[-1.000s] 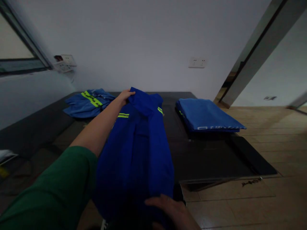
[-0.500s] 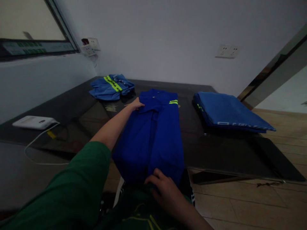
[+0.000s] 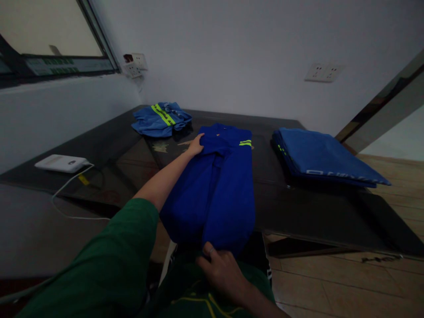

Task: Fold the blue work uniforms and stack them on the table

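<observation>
A dark blue garment (image 3: 218, 185) with neon yellow stripes lies lengthwise on the dark glass table (image 3: 298, 207), folded into a long strip, its near end hanging over the table edge. My left hand (image 3: 195, 145) reaches far out and grips the garment's far left edge near the collar. My right hand (image 3: 221, 271) is close to my body, fingers curled on the garment's near hem. My sleeves are green.
A crumpled lighter blue garment (image 3: 162, 118) with a yellow stripe lies at the back left. A neatly folded blue stack (image 3: 324, 157) sits at the right. A white device (image 3: 61, 162) with a cable rests on the left. Wooden floor lies to the right.
The garment has come down from being held raised and now lies flat on the table. My left hand stays at its far edge; my right hand has closed on the near hem.
</observation>
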Demonstrator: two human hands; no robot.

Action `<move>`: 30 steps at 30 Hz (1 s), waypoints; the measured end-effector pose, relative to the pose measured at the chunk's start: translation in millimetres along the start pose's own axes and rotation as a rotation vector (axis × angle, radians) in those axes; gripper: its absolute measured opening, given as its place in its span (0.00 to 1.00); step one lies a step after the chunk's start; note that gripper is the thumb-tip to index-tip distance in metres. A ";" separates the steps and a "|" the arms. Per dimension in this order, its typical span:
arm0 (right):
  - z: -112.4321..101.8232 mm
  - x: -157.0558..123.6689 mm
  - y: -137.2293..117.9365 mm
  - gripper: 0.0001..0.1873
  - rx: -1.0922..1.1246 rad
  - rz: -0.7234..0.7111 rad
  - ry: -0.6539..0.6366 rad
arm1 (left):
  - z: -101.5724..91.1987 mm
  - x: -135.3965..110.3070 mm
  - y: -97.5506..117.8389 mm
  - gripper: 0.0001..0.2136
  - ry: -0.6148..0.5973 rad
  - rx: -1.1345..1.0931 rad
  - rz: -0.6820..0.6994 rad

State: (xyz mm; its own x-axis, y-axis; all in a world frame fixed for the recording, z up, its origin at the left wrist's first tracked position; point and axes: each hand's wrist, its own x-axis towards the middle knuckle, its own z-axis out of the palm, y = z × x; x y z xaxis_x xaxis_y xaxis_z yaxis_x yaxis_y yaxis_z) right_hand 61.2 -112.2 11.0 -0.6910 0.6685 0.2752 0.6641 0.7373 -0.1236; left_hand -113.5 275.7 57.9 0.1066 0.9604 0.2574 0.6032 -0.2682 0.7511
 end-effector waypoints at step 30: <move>-104.2 185.5 215.9 0.18 0.021 0.096 -0.188 | 10.8 -53.3 21.5 0.28 -0.038 0.413 0.275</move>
State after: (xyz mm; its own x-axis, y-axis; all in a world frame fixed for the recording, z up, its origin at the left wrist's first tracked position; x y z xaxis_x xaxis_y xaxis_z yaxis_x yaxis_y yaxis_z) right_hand 106.2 160.9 134.7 -0.6675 0.7405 0.0786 0.7244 0.6702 -0.1615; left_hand -97.7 219.5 53.8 0.3304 0.8623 0.3838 0.8105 -0.4676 0.3527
